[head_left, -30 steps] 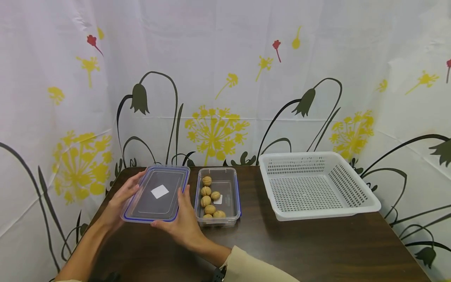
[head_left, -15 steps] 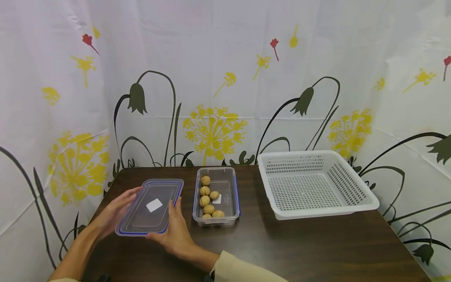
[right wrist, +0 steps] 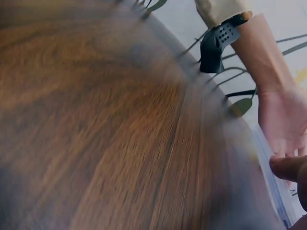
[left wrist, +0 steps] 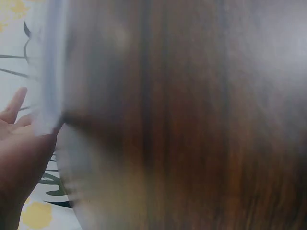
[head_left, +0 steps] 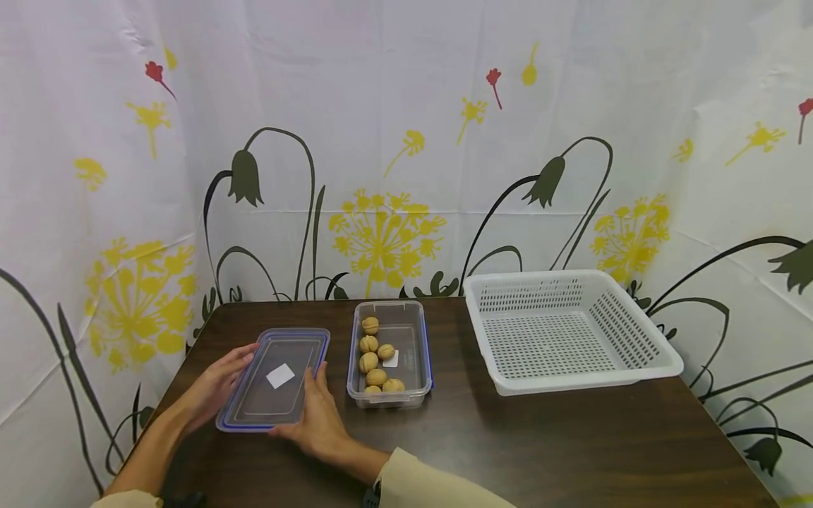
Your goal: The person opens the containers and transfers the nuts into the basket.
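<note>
Both hands hold a clear rectangular lid (head_left: 267, 402) with a blue seal and a white label, low over the left part of the table. My left hand (head_left: 214, 390) is at its left edge. At the right edge my right hand (head_left: 317, 420) grips it, fingers along the side and thumb at the near corner. In the right wrist view the lid's rim (right wrist: 271, 172) runs between the left hand (right wrist: 282, 112) and the right thumb (right wrist: 288, 167). Right of the lid stands a clear container (head_left: 413, 339), uncovered, with several walnuts (head_left: 376, 377) along its left side.
A white perforated basket (head_left: 552, 346) stands at the back right of the dark wooden table (head_left: 540, 444). A flower-patterned curtain (head_left: 406, 162) hangs behind the table and along its sides.
The lid came down and toward the person in both hands, mostly in the first half second, and lies flatter now. The container, walnuts and basket kept their places.
</note>
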Motion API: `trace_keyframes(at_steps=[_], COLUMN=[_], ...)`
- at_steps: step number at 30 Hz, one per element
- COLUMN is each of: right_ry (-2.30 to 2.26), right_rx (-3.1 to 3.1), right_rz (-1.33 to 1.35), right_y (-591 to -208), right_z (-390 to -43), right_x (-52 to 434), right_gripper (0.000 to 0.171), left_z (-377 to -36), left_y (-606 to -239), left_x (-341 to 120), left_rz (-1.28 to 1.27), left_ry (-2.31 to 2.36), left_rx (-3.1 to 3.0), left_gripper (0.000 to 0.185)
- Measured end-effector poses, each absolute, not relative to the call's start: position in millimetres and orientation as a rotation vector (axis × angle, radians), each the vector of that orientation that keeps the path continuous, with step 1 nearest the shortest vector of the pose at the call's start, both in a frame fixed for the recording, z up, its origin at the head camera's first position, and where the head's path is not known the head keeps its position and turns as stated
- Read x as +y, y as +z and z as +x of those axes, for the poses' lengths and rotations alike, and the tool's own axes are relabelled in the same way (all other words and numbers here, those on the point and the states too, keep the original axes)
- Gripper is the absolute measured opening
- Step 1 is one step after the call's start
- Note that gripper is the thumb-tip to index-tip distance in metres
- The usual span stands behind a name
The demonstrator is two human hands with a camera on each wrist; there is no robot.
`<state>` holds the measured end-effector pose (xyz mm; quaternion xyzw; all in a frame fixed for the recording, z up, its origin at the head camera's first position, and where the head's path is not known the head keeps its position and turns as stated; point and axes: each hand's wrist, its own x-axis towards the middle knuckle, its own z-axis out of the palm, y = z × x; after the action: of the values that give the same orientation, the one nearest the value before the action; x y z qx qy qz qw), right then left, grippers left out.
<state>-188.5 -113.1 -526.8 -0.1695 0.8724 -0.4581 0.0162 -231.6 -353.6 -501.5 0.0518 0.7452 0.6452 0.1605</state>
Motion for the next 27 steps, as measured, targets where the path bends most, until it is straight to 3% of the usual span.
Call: trace_keyframes(at_steps=[14, 27], right_ry=[-1.141, -1.102], right_rx=[2.837, 2.714], right_rz=[-0.698, -0.994], right_y=[-524, -454], right_z=[-194, -191], right_x=[-105, -72], right_gripper=[0.11, 0.083], left_z=[-230, -233], left_y=[-499, -497], left_x=[-345, -346], left_rz=[0.083, 0.11], left_ry=[1.83, 1.982], left_rx=[2.194, 2.289], left_gripper=[0.076, 0.073])
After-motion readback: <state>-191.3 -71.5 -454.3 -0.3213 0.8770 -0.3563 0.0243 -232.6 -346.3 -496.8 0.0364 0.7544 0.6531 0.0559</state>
